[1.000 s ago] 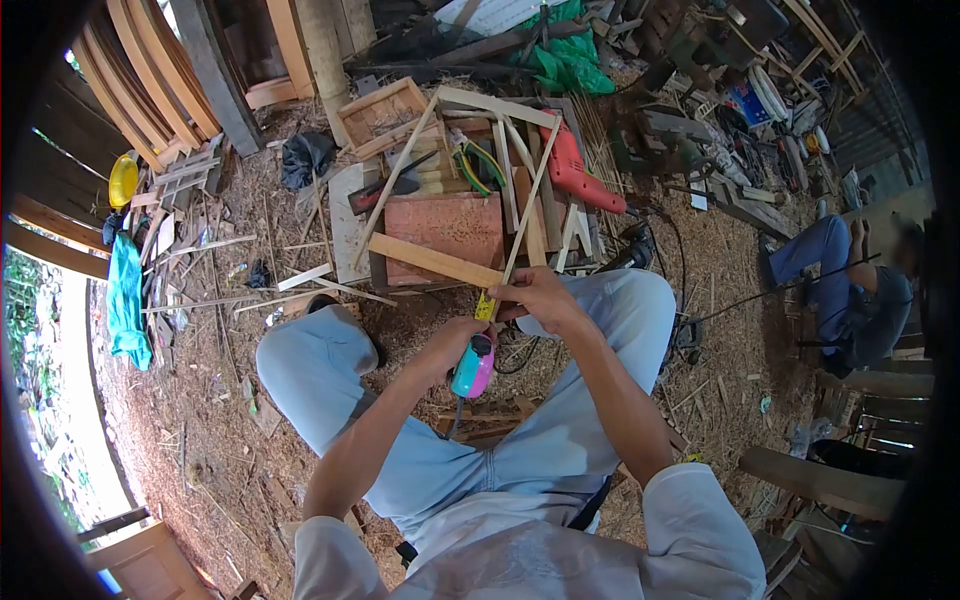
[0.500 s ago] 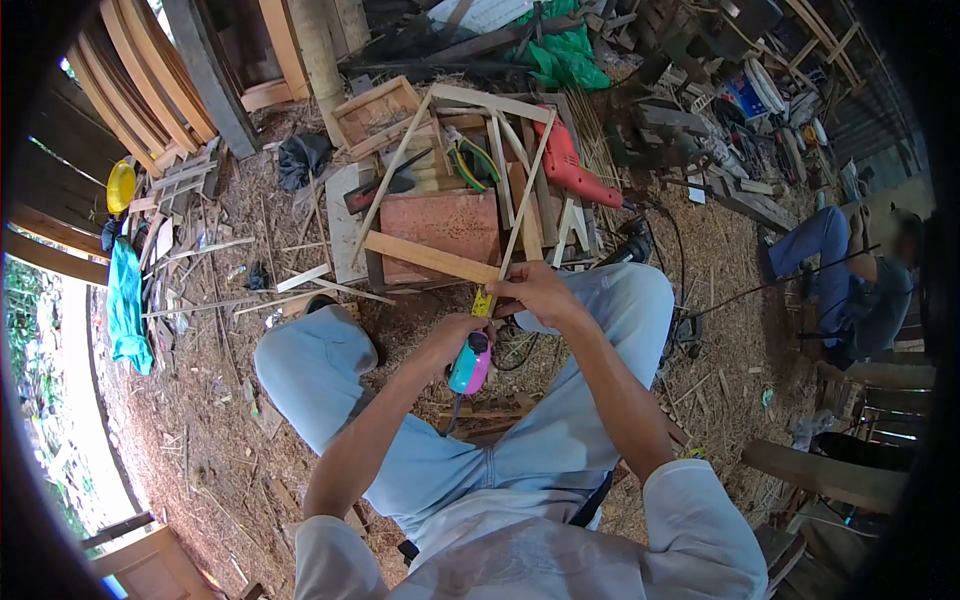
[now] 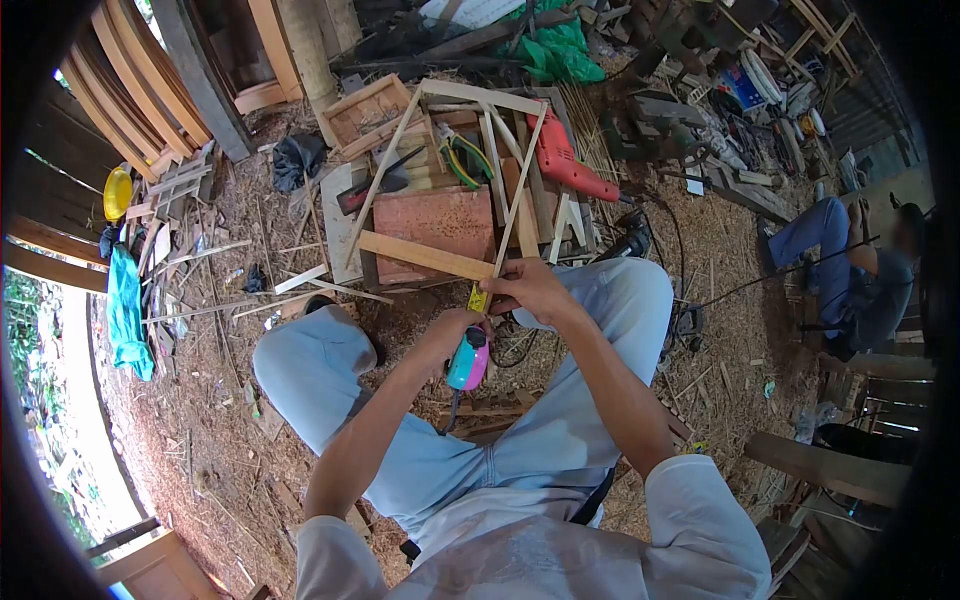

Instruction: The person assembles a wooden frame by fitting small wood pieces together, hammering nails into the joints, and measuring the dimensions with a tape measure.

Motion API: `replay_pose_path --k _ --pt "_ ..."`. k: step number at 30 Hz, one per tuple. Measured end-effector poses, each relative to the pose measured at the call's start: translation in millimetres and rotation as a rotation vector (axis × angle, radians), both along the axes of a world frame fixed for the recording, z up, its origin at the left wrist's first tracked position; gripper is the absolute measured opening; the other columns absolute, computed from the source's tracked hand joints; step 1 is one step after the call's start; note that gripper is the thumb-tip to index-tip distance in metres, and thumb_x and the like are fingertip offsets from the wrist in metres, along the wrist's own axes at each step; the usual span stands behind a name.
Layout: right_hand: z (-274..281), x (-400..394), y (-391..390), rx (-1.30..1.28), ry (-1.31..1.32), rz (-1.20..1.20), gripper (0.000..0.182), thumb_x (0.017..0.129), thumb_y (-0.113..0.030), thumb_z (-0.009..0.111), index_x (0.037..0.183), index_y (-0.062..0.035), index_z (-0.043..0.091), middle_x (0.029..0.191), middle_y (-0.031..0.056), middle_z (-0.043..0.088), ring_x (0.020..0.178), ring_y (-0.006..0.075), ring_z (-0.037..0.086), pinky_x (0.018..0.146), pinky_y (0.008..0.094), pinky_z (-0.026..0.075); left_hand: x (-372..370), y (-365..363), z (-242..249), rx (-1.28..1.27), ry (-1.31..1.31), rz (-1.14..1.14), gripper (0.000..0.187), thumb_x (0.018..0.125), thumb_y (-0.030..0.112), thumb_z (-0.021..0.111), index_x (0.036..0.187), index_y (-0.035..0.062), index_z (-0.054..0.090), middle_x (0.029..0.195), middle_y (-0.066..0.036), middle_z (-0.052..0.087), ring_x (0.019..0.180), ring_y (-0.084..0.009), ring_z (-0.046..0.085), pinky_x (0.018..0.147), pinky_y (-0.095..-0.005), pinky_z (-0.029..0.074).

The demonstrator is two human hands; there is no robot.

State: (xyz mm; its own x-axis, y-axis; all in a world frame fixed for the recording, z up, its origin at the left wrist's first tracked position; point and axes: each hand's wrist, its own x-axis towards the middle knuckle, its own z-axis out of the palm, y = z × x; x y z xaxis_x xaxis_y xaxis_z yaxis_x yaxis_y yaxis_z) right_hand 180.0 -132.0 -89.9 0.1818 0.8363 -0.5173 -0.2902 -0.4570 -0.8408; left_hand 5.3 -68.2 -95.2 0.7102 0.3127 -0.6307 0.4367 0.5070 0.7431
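Note:
My left hand (image 3: 452,338) is closed around a tape measure (image 3: 463,372) with a teal and pink case, above my lap. A short length of its yellow blade (image 3: 479,297) reaches up to the near corner of a thin wooden frame (image 3: 425,255). At that corner my right hand (image 3: 532,290) pinches the blade's end and the wood between thumb and fingers. The frame, made of light strips, leans over a low workbench with a reddish-brown board (image 3: 435,225) on it. My fingers partly hide the blade and the corner.
On the bench lie a red power drill (image 3: 565,165), green-and-yellow-handled pliers (image 3: 465,160) and a dark tool with a red end (image 3: 372,192). A seated person (image 3: 865,270) is at the right. Wood scraps and shavings cover the floor; a black cable (image 3: 682,255) runs along it.
The whole view has shifted very slightly. Both hands keep the same hold on the tape measure and the frame corner.

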Motion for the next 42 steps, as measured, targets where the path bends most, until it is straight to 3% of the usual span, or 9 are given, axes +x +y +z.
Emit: replay_pose_path --k 11,18,20,24,26,28,31,34,42 --pt "-1 0 -1 0.023 0.019 0.0 0.029 0.086 -0.012 0.069 0.105 0.0091 0.061 0.097 0.0132 0.065 0.086 0.0208 0.067 0.075 0.033 0.06 -7 5 -14 0.068 -0.042 -0.016 0.026 0.092 0.02 0.047 0.08 0.0019 0.061 0.072 -0.007 0.062 0.061 -0.0167 0.06 0.059 -0.0297 0.049" --pt "9 11 -8 -0.075 -0.047 0.028 0.042 0.087 -0.03 0.068 0.1 0.0089 0.061 0.092 0.0128 0.065 0.078 0.019 0.067 0.066 0.032 0.059 -40 26 -9 -0.011 -0.049 0.137 0.023 0.09 0.02 0.051 0.081 0.0011 0.06 0.074 -0.009 0.062 0.061 -0.0186 0.061 0.061 -0.0314 0.052" --pt "29 17 -11 -0.334 -0.506 0.27 0.046 0.085 -0.037 0.069 0.101 0.0062 0.062 0.09 0.016 0.067 0.069 0.0232 0.067 0.06 0.0358 0.055 -55 41 5 -0.011 -0.073 0.197 0.023 0.09 0.02 0.052 0.082 0.0009 0.059 0.074 -0.009 0.062 0.061 -0.019 0.061 0.061 -0.032 0.053" --pt "59 10 15 -0.166 -0.983 0.399 0.046 0.082 -0.039 0.07 0.102 0.0015 0.063 0.086 0.0164 0.066 0.071 0.0304 0.066 0.063 0.0397 0.051 -90 74 24 -0.1 -0.122 0.403 0.026 0.091 0.021 0.048 0.08 0.0011 0.06 0.077 -0.008 0.062 0.066 -0.0182 0.061 0.063 -0.0308 0.05" --pt "70 -12 55 0.289 -1.091 0.399 0.043 0.08 -0.034 0.071 0.109 -0.0026 0.061 0.096 0.0175 0.063 0.088 0.0365 0.062 0.075 0.0427 0.051 -102 90 27 -0.232 -0.15 0.511 0.024 0.09 0.021 0.05 0.081 0.0013 0.06 0.078 -0.009 0.062 0.063 -0.0198 0.061 0.06 -0.0315 0.052" --pt "55 -34 101 0.682 -1.277 0.466 0.055 0.078 -0.032 0.074 0.122 -0.0051 0.055 0.118 0.019 0.053 0.107 0.035 0.056 0.084 0.044 0.049 -112 99 13 -0.324 -0.233 0.518 0.022 0.089 0.021 0.052 0.083 0.001 0.059 0.078 -0.009 0.062 0.063 -0.0199 0.062 0.061 -0.0315 0.053" --pt "66 -61 149 0.49 -1.306 0.804 0.069 0.076 -0.029 0.075 0.135 -0.0128 0.044 0.14 0.0155 0.036 0.112 0.0342 0.055 0.089 0.0444 0.048 -117 102 12 -0.306 -0.191 0.562 0.021 0.09 0.02 0.051 0.084 0.0006 0.059 0.078 -0.01 0.063 0.064 -0.0199 0.062 0.062 -0.0319 0.054" --pt "68 -72 172 0.456 -1.39 0.991 0.076 0.075 -0.031 0.076 0.139 -0.0135 0.039 0.145 0.0141 0.029 0.113 0.0343 0.054 0.093 0.0449 0.046 -118 100 14 -0.289 -0.13 0.603 0.02 0.09 0.019 0.054 0.084 0.0001 0.057 0.078 -0.011 0.06 0.066 -0.0211 0.06 0.061 -0.0328 0.053" --pt "44 -67 185 0.474 -1.29 1.021 0.059 0.074 -0.031 0.077 0.124 -0.0079 0.056 0.126 0.0097 0.049 0.112 0.032 0.053 0.094 0.0428 0.046 -121 104 -1 -0.371 -0.179 0.507 0.02 0.091 0.018 0.053 0.085 0.0001 0.058 0.081 -0.01 0.061 0.07 -0.0193 0.061 0.067 -0.0321 0.055"
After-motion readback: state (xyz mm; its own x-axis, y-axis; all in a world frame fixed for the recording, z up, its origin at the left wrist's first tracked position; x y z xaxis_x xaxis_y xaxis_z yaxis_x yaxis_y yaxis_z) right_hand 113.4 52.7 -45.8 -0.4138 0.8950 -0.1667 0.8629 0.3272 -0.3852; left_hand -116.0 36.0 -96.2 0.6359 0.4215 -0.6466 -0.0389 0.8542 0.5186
